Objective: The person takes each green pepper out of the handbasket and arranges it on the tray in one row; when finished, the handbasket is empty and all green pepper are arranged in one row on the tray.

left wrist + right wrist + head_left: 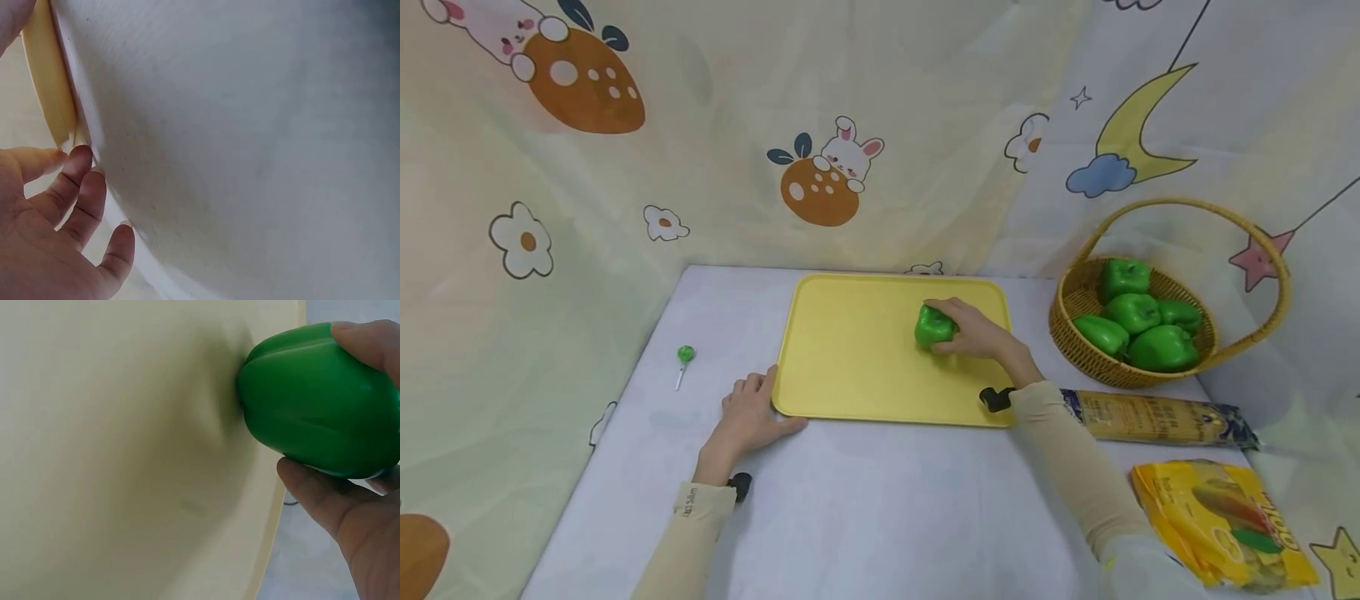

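Right hand (976,332): fingers grasping green pepper (931,330), over right half of yellow tray (850,358); contact unclear. Left hand (751,414): fingers relaxed against tray's near-left corner. I flag two risks: glossy pepper could roll if released tilted; tray could skid if bumped unbraced.

No words can be read for sure. The yellow bag (1228,523), the long gold packet (1153,417) and the left sleeve (703,502) have letters, all too blurry.

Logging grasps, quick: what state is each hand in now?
Left hand: open, touching a corner of the tray.
Right hand: closed, holding a pepper.
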### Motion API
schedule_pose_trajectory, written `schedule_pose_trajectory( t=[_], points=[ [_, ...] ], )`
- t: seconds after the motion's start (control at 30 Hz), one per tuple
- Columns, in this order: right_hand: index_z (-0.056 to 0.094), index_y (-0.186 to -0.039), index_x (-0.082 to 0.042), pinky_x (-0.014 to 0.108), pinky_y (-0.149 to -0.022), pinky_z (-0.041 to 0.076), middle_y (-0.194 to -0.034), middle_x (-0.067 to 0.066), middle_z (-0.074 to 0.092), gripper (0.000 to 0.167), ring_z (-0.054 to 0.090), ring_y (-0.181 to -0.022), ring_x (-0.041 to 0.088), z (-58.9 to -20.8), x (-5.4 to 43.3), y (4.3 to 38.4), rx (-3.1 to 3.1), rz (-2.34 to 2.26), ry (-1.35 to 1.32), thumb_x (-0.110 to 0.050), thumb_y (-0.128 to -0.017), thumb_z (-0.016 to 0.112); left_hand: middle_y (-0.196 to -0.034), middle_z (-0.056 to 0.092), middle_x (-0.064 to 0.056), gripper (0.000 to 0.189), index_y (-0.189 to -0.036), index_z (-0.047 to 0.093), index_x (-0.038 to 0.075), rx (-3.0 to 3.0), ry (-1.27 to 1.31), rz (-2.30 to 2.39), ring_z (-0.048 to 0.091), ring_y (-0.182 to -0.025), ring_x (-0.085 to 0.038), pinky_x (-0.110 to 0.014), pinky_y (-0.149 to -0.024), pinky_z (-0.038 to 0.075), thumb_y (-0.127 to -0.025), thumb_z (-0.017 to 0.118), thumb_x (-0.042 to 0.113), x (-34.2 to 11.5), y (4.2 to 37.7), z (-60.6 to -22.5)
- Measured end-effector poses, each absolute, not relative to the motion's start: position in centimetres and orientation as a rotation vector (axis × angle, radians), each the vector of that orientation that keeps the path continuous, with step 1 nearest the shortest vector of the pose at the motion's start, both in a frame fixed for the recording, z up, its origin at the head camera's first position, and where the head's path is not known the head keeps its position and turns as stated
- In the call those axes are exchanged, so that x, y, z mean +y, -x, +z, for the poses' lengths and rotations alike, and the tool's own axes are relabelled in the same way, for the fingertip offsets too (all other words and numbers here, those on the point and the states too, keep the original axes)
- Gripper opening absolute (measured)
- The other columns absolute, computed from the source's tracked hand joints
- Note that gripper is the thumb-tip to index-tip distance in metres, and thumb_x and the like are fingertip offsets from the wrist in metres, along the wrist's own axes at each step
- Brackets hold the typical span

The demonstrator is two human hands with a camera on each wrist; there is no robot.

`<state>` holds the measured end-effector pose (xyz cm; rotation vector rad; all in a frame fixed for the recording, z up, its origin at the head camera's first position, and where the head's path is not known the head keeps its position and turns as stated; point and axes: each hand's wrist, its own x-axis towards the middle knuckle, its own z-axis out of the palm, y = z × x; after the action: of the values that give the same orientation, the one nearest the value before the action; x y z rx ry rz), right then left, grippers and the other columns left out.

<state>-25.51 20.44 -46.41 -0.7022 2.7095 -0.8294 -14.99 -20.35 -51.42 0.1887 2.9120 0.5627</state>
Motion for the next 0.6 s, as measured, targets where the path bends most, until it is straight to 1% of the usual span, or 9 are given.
schedule_pose_trajectory(
  t=[0.3, 0.6],
  points=[
    [0.035, -0.156, -0.014, 0.055, -0.104, 0.046, -0.143, 0.020, 0.047, 0.083, 0.051, -0.125, 0.037, -46.7, 18.1, 26.3, 2.665, -0.873, 0.729, -0.026, -0.086, 0.079, -0.139, 0.047, -0.025, 0.109, -0.158, 0.025, 0.004, 2.913, -0.194, 0.564, 0.042, -0.123, -0.042, -0.064, -0.099, 0.037, -0.079, 0.078, 0.057, -20.3, 15.0, -51.4],
    [0.034, -0.156, -0.020, 0.053, -0.107, 0.044, -0.146, 0.015, 0.046, 0.083, 0.049, -0.128, 0.034, -46.9, 14.6, 27.7, 2.623, -0.844, 0.791, -0.027, -0.087, 0.079, -0.140, 0.046, -0.025, 0.108, -0.158, 0.025, 0.004, 2.915, -0.191, 0.569, 0.043, -0.123, -0.042, -0.064, -0.098, 0.037, -0.079, 0.078, 0.056, -20.3, 14.9, -51.5]
  ],
)
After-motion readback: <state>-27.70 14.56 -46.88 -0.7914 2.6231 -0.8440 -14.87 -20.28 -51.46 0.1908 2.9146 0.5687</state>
